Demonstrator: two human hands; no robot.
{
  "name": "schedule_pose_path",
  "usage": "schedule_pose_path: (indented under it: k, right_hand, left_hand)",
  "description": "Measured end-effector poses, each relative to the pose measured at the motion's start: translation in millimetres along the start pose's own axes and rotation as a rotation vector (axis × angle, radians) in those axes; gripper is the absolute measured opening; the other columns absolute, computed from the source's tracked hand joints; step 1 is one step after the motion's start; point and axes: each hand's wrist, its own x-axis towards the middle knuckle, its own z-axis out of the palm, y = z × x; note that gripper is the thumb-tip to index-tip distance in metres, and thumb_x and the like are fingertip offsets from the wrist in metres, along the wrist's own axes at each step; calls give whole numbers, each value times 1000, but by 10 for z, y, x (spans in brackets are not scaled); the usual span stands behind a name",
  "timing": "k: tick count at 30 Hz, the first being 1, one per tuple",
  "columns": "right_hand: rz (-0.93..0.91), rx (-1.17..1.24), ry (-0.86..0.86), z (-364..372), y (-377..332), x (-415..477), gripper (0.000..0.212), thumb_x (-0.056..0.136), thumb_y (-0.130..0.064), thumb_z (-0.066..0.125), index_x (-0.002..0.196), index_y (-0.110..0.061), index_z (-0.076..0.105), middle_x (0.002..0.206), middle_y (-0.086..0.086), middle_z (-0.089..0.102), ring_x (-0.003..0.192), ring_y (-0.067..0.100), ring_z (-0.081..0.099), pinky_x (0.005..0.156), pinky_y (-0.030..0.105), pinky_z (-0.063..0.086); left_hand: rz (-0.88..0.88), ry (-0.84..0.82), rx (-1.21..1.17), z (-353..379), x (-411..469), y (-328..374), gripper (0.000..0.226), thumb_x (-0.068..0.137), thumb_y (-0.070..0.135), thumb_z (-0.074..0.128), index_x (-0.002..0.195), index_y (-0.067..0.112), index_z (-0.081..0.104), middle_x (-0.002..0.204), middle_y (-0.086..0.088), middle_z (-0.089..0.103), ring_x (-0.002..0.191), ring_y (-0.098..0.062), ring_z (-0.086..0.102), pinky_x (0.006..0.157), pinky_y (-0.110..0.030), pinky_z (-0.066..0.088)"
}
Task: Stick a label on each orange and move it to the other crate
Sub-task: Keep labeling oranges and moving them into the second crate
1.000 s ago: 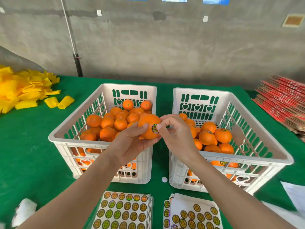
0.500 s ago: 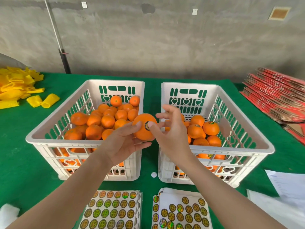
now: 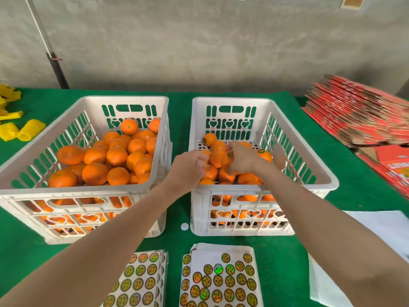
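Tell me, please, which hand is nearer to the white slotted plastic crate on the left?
Left. The left hand is at the right crate's left wall, just beside the left white plastic crate; the right hand is farther right, among its oranges.

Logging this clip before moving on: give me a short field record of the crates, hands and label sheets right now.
left crate: piled high with bare oranges
right crate: fewer, several showing labels
left hand: over right crate's left side, fingers curled; hold unclear
right hand: inside right crate, fingers curled round labelled orange
label sheets: two stacks on green cloth, right one partly used
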Motion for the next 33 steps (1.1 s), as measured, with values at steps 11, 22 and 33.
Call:
schedule_pose_path:
  k: [11,22,33]
  right_hand:
    - [31,-351,-310,265,268,258,84,84,-7,60,149,-26,11,144,15,38,126,35,43,99,49,43]
    - [-634,308,369,899,-186,-1235,11,88,-7,49,91,-10,59,73,-5,55,61,4,47,56,20,40]
    - [-98,102,-149,1841,359,-1302,28,89,-3,48,117,-4,54,118,12,52,105,21,48,83,19,31]
  left_hand:
    - [-8,83,-197,-23,-162,-60,26,93,5,47,111,12,63,104,1,66,96,-6,62,83,-16,48]
    - [-538,70,-213,699,-1183,-893,24,92,6,52,112,13,65,94,-2,65,81,-16,63,68,-22,48]
    - [-728,-169,-155,1032,-1253,-1017,19,81,13,64,64,10,55,56,-5,41,51,-16,36,49,-23,28]
